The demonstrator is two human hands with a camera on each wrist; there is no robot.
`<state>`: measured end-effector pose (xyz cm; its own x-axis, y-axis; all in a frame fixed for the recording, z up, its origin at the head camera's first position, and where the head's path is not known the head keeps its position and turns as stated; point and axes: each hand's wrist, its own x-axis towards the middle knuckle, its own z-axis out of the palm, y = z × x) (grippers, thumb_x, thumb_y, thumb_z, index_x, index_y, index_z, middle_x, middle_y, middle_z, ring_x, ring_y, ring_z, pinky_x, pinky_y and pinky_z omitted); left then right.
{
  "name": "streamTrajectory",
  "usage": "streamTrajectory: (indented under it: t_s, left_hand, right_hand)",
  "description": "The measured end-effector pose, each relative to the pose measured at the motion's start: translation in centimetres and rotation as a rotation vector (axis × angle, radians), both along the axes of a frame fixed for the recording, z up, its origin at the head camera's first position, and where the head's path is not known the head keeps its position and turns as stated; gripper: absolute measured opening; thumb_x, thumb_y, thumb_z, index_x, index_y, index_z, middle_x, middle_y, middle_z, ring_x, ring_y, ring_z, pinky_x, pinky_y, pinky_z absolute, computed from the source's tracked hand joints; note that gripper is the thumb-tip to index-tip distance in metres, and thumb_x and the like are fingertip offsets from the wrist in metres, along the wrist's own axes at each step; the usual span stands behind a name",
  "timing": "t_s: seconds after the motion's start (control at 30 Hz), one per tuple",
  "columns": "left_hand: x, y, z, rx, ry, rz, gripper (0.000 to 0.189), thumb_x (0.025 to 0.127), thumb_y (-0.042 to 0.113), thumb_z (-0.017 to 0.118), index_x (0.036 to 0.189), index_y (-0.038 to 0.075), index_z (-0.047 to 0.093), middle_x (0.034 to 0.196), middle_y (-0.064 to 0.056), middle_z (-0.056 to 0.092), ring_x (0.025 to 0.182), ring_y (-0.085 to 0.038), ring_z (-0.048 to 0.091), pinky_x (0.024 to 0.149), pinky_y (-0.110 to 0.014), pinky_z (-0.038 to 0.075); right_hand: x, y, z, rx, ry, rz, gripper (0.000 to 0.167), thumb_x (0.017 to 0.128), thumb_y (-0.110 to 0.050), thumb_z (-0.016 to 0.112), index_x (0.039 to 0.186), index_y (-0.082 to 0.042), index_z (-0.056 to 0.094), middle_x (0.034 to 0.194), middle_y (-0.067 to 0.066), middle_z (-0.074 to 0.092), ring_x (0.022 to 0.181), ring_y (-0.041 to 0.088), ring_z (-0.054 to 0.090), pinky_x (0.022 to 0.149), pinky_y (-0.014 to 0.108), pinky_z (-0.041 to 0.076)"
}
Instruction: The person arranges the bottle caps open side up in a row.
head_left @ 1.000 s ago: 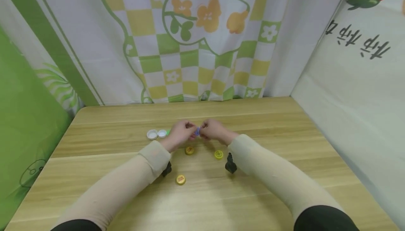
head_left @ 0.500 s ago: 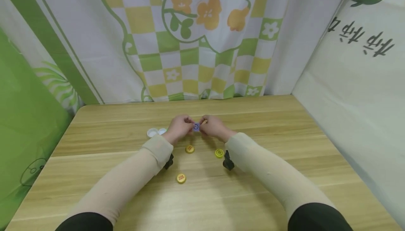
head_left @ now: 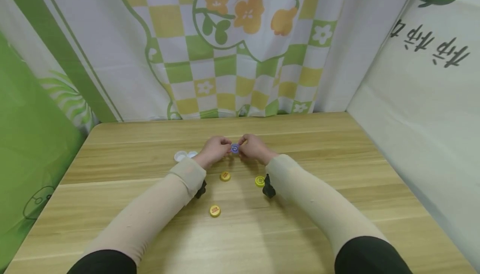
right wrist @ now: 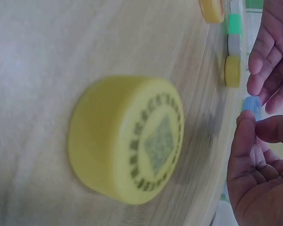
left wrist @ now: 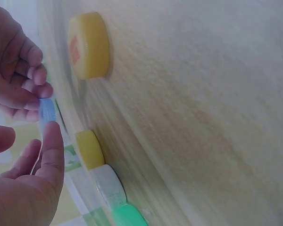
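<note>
Checkered green-and-yellow curtain across the far side of the room; white hanging with dark characters to the right, green cloth to the left. Wood-grain desk below, far edge close to the curtain. Two arms reach over it from my side, cream sleeves, black higher up.

Left hand and right hand face each other over the desk's far half. Both pinch one thing, thumbs and fingertips at its opposite sides. Black wrist unit under each cuff.

Caps lie on the desk. Two white caps side by side, left of the left hand; their row runs on past it with a green cap, a greyish cap and a plain yellow cap. Nearer the person, two red-printed caps, well apart. Code-printed cap, bright yellow, just beside the right wrist unit.

Blue cap: between the hands, held up above the desk.
</note>
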<state>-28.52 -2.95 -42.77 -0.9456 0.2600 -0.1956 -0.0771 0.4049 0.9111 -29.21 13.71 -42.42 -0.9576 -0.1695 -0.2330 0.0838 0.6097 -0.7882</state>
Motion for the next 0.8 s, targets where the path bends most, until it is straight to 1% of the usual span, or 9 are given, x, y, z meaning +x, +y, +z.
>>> streamTrajectory:
  t_s: [0.13, 0.27, 0.4, 0.47, 0.67, 0.8]
  left_hand:
    - [0.08, -0.05, 0.17, 0.001, -0.021, -0.008, 0.036, 0.104, 0.007, 0.051, 0.136, -0.011, 0.054, 0.121, -0.022, 0.064, 0.107, -0.030, 0.064, 0.096, -0.039, 0.055]
    - [0.15, -0.23, 0.27, 0.002, -0.052, -0.013, 0.038, 0.105, 0.008, 0.050, 0.139, -0.010, 0.051, 0.125, -0.022, 0.062, 0.111, -0.030, 0.062, 0.099, -0.039, 0.054]
    - [0.17, -0.47, 0.14, -0.012, -0.071, -0.018, 0.041, 0.105, 0.010, 0.050, 0.141, -0.009, 0.050, 0.124, -0.020, 0.063, 0.110, -0.028, 0.062, 0.098, -0.038, 0.054]
    - [0.20, -0.52, 0.18, -0.022, -0.072, -0.025, 0.043, 0.104, 0.011, 0.050, 0.142, -0.009, 0.050, 0.123, -0.020, 0.063, 0.108, -0.027, 0.062, 0.097, -0.038, 0.054]
    - [0.24, -0.46, 0.16, -0.056, -0.069, -0.035, 0.044, 0.102, 0.011, 0.051, 0.141, -0.011, 0.050, 0.119, -0.018, 0.064, 0.103, -0.026, 0.063, 0.093, -0.034, 0.055]
    - [0.23, -0.64, 0.04, -0.034, -0.088, -0.020, 0.043, 0.103, 0.009, 0.049, 0.141, -0.010, 0.050, 0.124, -0.021, 0.063, 0.109, -0.029, 0.063, 0.097, -0.036, 0.054]
  right_hand:
    - [-0.11, -0.06, -0.09, 0.019, -0.014, 0.000, 0.017, 0.093, 0.003, 0.057, 0.109, 0.003, 0.063, 0.074, 0.008, 0.068, 0.062, 0.012, 0.061, 0.056, 0.019, 0.051]
    - [-0.18, -0.29, -0.05, 0.041, -0.011, 0.010, 0.014, 0.092, 0.003, 0.058, 0.105, 0.003, 0.064, 0.072, 0.006, 0.067, 0.061, 0.011, 0.060, 0.055, 0.018, 0.050]
    - [-0.26, -0.44, -0.16, 0.072, -0.024, 0.030, 0.007, 0.094, -0.001, 0.059, 0.100, 0.000, 0.064, 0.073, 0.004, 0.066, 0.063, 0.011, 0.059, 0.057, 0.019, 0.049]
    - [-0.31, -0.45, -0.26, 0.085, -0.034, 0.040, 0.007, 0.096, -0.004, 0.059, 0.099, -0.001, 0.064, 0.075, 0.004, 0.065, 0.066, 0.012, 0.059, 0.059, 0.020, 0.050]
    - [-0.36, -0.47, -0.62, 0.023, -0.083, 0.041, 0.009, 0.100, -0.006, 0.058, 0.102, 0.001, 0.063, 0.085, 0.007, 0.065, 0.074, 0.014, 0.060, 0.069, 0.024, 0.057]
    - [-0.46, -0.58, -0.79, 0.009, -0.098, 0.044, 0.011, 0.100, -0.005, 0.057, 0.103, 0.002, 0.064, 0.085, 0.007, 0.065, 0.075, 0.014, 0.060, 0.070, 0.024, 0.057]
